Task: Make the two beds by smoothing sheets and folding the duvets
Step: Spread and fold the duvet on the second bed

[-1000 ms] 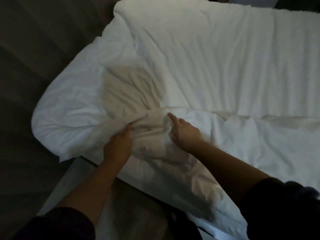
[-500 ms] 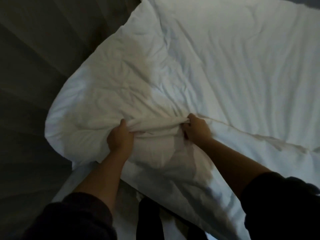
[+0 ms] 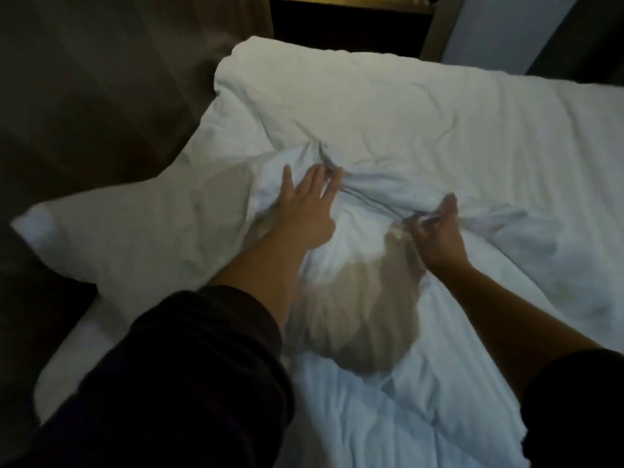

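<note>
A white duvet [image 3: 422, 123] lies rumpled over the bed, with a bunched ridge of folds across the middle. My left hand [image 3: 305, 207] rests on that ridge with its fingers straight and spread, pushing the fabric away from me. My right hand [image 3: 439, 233] is to the right on the same ridge, its fingers curled and pinching a fold of the duvet. A loose duvet corner [image 3: 44, 224] sticks out over the bed's left side. The picture is blurred by motion.
The white bed sheet [image 3: 77, 352] shows at the lower left below the duvet. Dark floor [image 3: 84, 96] runs along the left of the bed. A dark bedside unit with a lit top edge [image 3: 347, 25] stands beyond the bed's far end.
Both hands have pushed the gathered duvet edge forward over the bed. My left hand has let go of the fold and spread its fingers. The view has tilted up towards the far end.
</note>
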`<state>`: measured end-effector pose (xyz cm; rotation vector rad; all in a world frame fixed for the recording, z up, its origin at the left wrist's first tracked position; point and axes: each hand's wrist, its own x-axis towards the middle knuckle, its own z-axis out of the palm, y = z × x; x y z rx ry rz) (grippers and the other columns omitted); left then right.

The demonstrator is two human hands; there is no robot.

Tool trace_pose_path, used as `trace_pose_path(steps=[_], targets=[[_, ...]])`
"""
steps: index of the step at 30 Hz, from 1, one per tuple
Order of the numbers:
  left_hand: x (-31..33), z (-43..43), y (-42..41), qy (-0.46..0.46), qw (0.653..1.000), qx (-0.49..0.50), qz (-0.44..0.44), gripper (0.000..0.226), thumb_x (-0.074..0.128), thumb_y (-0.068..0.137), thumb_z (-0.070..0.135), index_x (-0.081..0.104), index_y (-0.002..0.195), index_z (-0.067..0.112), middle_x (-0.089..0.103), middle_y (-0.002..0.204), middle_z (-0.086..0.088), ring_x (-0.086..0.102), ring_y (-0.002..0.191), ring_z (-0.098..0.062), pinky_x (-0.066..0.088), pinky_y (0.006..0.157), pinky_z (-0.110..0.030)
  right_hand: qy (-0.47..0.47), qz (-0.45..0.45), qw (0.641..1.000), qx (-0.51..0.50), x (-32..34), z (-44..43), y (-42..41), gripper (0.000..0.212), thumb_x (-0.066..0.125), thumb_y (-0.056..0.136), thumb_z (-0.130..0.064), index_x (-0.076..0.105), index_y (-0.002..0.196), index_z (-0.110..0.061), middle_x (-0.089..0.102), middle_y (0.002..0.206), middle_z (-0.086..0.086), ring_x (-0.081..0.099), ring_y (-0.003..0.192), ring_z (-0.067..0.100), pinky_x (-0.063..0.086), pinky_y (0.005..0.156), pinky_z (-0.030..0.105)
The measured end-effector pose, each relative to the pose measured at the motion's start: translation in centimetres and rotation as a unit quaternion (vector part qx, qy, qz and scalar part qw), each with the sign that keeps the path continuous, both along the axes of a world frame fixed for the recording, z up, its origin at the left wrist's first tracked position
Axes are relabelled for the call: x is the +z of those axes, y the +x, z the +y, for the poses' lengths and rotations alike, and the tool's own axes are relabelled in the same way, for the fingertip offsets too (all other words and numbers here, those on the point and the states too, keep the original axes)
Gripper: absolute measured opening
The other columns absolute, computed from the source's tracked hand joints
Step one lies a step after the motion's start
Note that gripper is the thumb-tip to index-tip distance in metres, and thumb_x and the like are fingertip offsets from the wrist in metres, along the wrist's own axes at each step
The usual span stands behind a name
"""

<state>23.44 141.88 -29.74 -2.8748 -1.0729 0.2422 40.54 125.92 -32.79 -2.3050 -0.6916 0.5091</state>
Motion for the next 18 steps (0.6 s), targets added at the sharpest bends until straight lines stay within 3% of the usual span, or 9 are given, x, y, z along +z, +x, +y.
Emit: trace_pose_path(steps=[3, 5, 8, 12, 16, 18], targets=[[-6.2, -2.5, -1.0, -0.109, 0.991, 0.043, 0.071, 0.079, 0.032, 0.094, 0.057, -0.011, 0.153, 0.025, -0.013, 0.161, -0.012, -0.016, 0.147, -0.031, -0.018, 0.108, -0.064, -0.230, -0.083, 0.960, 0.134, -4.6, -0.9, -1.7, 0.081, 0.039, 0.091, -0.067, -0.007, 0.153, -0.039, -0.002, 0.163, 0.005, 0.004, 0.148, 0.036, 0.011, 0.107, 0.072], [-10.0, -2.9, -2.6, -0.150, 0.983, 0.077, 0.070, 0.076, 0.025, 0.094, 0.064, -0.008, 0.153, 0.030, -0.017, 0.160, -0.008, -0.016, 0.147, -0.031, -0.016, 0.107, -0.066, -0.286, -0.102, 0.936, 0.180, -7.5, -1.6, -2.7, 0.075, 0.027, 0.091, -0.072, -0.007, 0.151, -0.043, -0.013, 0.162, 0.003, -0.010, 0.148, 0.038, 0.003, 0.106, 0.075], [-14.4, -2.8, -4.1, -0.152, 0.984, 0.075, 0.053, 0.074, 0.019, 0.092, 0.068, -0.008, 0.152, 0.034, -0.021, 0.160, -0.003, -0.017, 0.147, -0.028, -0.011, 0.110, -0.066, -0.324, -0.141, 0.915, 0.195, -11.8, -1.6, -2.7, 0.075, 0.018, 0.091, -0.073, -0.012, 0.151, -0.040, -0.021, 0.161, 0.007, -0.017, 0.146, 0.040, 0.001, 0.106, 0.075], [-15.8, -3.0, -3.9, -0.154, 0.985, 0.071, 0.027, 0.072, 0.019, 0.093, 0.067, -0.007, 0.152, 0.034, -0.021, 0.160, -0.001, -0.017, 0.147, -0.025, -0.010, 0.112, -0.061, -0.306, -0.165, 0.916, 0.202, -13.2, -1.4, -2.5, 0.075, 0.018, 0.092, -0.071, -0.012, 0.152, -0.038, -0.020, 0.161, 0.009, -0.016, 0.146, 0.040, -0.001, 0.108, 0.074], [-12.6, -4.6, -9.1, -0.185, 0.982, -0.030, 0.022, 0.079, 0.012, 0.086, 0.067, 0.012, 0.154, 0.027, 0.004, 0.162, -0.007, 0.005, 0.149, -0.025, 0.002, 0.118, -0.044, -0.276, -0.109, 0.918, 0.265, -9.9, -5.2, -4.4, 0.078, 0.012, 0.088, -0.075, -0.009, 0.153, -0.036, -0.018, 0.162, 0.007, -0.015, 0.148, 0.033, -0.001, 0.115, 0.064], [-10.9, -6.1, -14.4, -0.161, 0.982, -0.097, 0.028, 0.081, 0.027, 0.083, 0.064, 0.030, 0.150, 0.019, 0.024, 0.157, -0.012, 0.025, 0.144, -0.030, 0.008, 0.115, -0.038, -0.272, -0.068, 0.908, 0.311, -7.8, -7.9, -7.1, 0.093, 0.002, 0.074, -0.083, -0.005, 0.153, -0.036, -0.017, 0.162, 0.007, -0.013, 0.148, 0.032, 0.000, 0.115, 0.062]])
